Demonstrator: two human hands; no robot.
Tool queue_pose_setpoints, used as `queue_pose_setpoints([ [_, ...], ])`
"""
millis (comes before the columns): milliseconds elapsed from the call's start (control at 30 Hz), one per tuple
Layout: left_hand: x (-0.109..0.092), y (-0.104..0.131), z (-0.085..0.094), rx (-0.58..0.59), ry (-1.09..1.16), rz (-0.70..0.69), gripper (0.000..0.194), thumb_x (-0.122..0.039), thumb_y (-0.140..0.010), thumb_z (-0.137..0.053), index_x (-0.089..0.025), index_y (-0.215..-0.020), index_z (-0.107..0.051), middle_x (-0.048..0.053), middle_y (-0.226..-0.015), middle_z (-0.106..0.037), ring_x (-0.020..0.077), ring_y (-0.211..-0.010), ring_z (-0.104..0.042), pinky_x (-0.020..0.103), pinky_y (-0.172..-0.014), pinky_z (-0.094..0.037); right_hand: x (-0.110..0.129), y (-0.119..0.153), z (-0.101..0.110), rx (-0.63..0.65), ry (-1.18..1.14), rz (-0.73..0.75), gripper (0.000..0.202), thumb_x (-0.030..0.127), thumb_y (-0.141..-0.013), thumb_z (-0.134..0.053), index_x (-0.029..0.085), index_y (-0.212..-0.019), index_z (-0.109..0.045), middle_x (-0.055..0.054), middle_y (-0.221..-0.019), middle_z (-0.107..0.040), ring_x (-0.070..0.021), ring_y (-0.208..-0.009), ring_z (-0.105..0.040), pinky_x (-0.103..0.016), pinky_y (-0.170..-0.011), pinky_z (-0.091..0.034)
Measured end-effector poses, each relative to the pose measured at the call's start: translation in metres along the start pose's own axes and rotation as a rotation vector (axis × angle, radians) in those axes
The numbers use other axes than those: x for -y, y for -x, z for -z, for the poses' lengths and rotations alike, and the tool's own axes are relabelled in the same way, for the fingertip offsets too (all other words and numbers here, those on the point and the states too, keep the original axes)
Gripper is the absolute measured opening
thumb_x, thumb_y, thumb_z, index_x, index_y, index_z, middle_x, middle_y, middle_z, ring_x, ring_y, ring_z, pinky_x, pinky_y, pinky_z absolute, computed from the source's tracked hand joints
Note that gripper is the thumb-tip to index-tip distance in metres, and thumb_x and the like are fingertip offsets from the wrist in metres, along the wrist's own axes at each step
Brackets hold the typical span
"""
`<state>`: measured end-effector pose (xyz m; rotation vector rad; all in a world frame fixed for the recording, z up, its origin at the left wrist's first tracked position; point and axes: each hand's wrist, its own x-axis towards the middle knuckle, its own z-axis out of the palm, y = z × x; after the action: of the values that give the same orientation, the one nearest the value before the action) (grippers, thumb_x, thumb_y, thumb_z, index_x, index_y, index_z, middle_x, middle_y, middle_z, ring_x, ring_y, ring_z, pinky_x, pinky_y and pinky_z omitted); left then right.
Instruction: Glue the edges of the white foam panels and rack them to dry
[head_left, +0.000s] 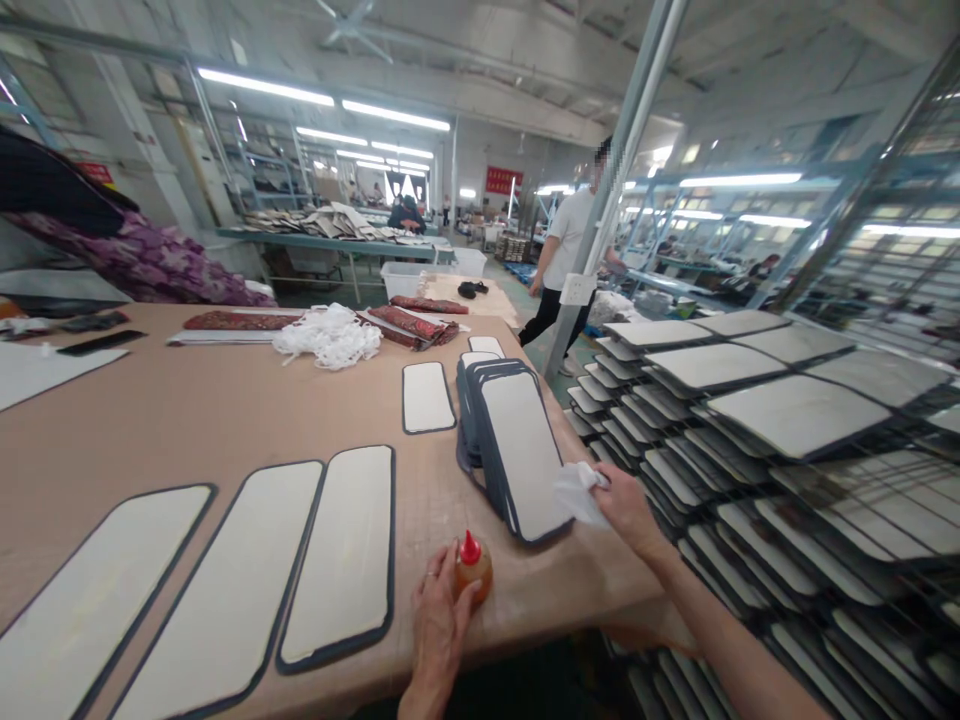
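My left hand [441, 618] is closed around the side of a squeeze bottle [475, 578] with a red pointed cap and amber liquid inside; the bottle stands upright at the table's near edge. Pinched in my right hand [622, 502] is a thin, whitish, see-through piece [579, 492], perhaps plastic or cloth. It hangs over the lower right edge of a stack of long pale panels [525, 450] with dark rims. Left of the bottle, a pale dark-edged panel [343, 550] lies flat, with two more beside it. A smaller panel [427, 396] lies farther back.
On the right, a wire rack [757, 480] holds many layered panels. A pile of white strips [328, 336] and folded red patterned fabric [416, 322] lie at the table's far side. A metal post [574, 320] stands beyond the table, with a walking person [564, 250] behind it.
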<state>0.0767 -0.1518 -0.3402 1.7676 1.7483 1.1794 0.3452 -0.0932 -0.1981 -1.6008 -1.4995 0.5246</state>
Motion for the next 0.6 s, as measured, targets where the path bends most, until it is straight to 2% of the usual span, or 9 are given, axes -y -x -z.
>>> queue_pose_setpoints([
  [100, -0.003, -0.001, -0.003, 0.007, 0.035, -0.006, 0.050, -0.024, -0.078, -0.053, -0.012, -0.127, -0.056, 0.016, -0.126, -0.057, 0.0292, -0.112, -0.060, 0.046, -0.097, -0.048, 0.005, 0.015, 0.014, 0.119, -0.354, -0.137, 0.029, 0.040, -0.080, -0.068, 0.014, -0.092, -0.065, -0.003, -0.082, -0.069, -0.0181, -0.071, -0.065, -0.035, -0.069, -0.053],
  [200, -0.006, -0.003, -0.005, 0.008, 0.063, 0.008, 0.052, -0.021, -0.077, -0.050, -0.007, -0.127, -0.054, 0.019, -0.127, -0.053, 0.0292, -0.115, -0.058, 0.045, -0.100, -0.047, 0.010, 0.049, -0.004, 0.171, -0.675, -0.255, 0.047, 0.054, -0.069, -0.072, 0.015, -0.096, -0.067, -0.008, -0.081, -0.073, -0.0245, -0.073, -0.068, -0.038, -0.067, -0.054],
  [300, -0.008, -0.003, -0.006, 0.013, 0.086, 0.021, 0.055, -0.019, -0.075, -0.050, -0.007, -0.128, -0.053, 0.020, -0.129, -0.052, 0.0292, -0.117, -0.056, 0.044, -0.102, -0.045, 0.006, 0.081, -0.032, 0.115, -0.907, -0.390, 0.051, 0.062, -0.062, -0.073, 0.019, -0.089, -0.070, -0.008, -0.080, -0.074, -0.0258, -0.074, -0.069, -0.038, -0.067, -0.055],
  [400, -0.006, -0.002, -0.005, 0.015, 0.117, 0.028, 0.055, -0.022, -0.075, -0.050, -0.007, -0.127, -0.054, 0.020, -0.128, -0.053, 0.0303, -0.119, -0.055, 0.046, -0.103, -0.044, -0.005, 0.101, -0.049, 0.029, -1.070, -0.500, 0.048, 0.063, -0.058, -0.076, 0.023, -0.084, -0.071, -0.004, -0.081, -0.076, -0.0226, -0.075, -0.070, -0.035, -0.070, -0.056],
  [500, 0.001, -0.004, 0.002, -0.012, 0.189, 0.074, 0.056, -0.034, -0.075, -0.053, -0.005, -0.121, -0.058, 0.021, -0.125, -0.054, 0.0340, -0.120, -0.053, 0.049, -0.104, -0.042, -0.014, 0.108, -0.051, -0.019, -1.175, -0.560, 0.047, 0.062, -0.057, -0.078, 0.023, -0.081, -0.071, -0.003, -0.081, -0.076, -0.0227, -0.075, -0.071, -0.035, -0.070, -0.057],
  [600, 0.007, -0.012, 0.027, -0.050, 0.378, 0.220, 0.055, -0.046, -0.067, -0.065, -0.012, -0.110, -0.065, 0.015, -0.122, -0.056, 0.0344, -0.114, -0.058, 0.048, -0.098, -0.048, -0.021, 0.108, -0.047, -0.067, -1.225, -0.571, 0.048, 0.062, -0.057, -0.078, 0.021, -0.082, -0.072, -0.005, -0.085, -0.077, -0.0230, -0.077, -0.071, -0.034, -0.069, -0.057],
])
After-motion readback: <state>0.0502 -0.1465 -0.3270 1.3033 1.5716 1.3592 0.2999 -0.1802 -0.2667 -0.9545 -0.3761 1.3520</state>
